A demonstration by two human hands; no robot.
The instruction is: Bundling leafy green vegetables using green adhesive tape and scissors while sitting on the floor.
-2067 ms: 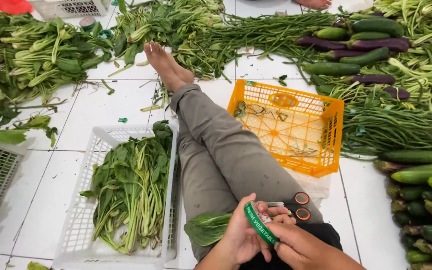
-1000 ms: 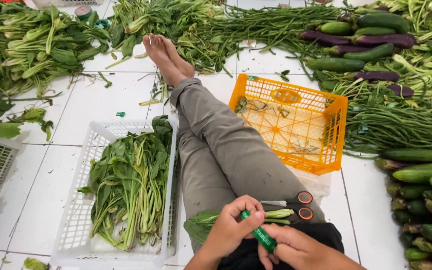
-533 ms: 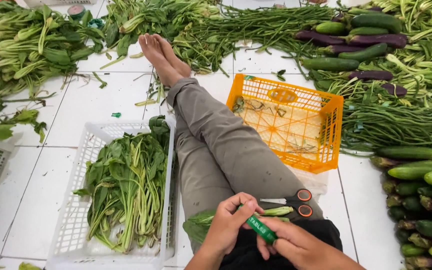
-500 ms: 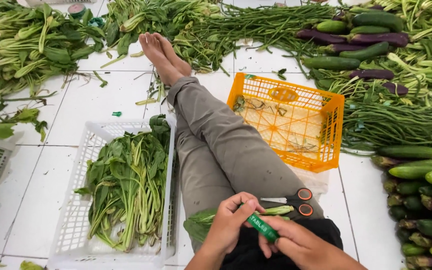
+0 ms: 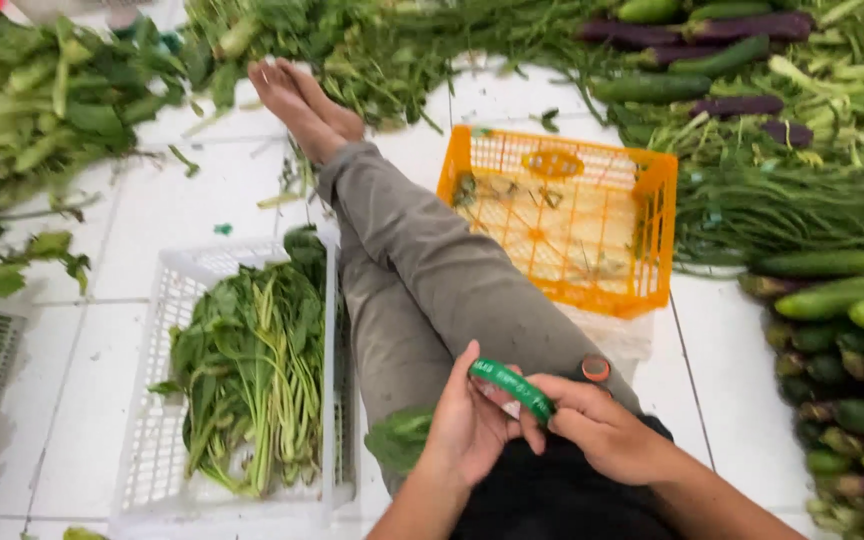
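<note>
Over the lap, a green tape roll (image 5: 514,385) is pinched between the left hand (image 5: 467,425) and right hand (image 5: 597,425) — both grips clamped on it, raised since a moment ago (leafy bundle (image 5: 402,437) now mostly hidden beneath).

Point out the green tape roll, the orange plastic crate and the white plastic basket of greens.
green tape roll (image 5: 514,384), head view, outer band.
orange plastic crate (image 5: 660,235), head view, right wall.
white plastic basket (image 5: 330,330), head view, right rim.
</note>
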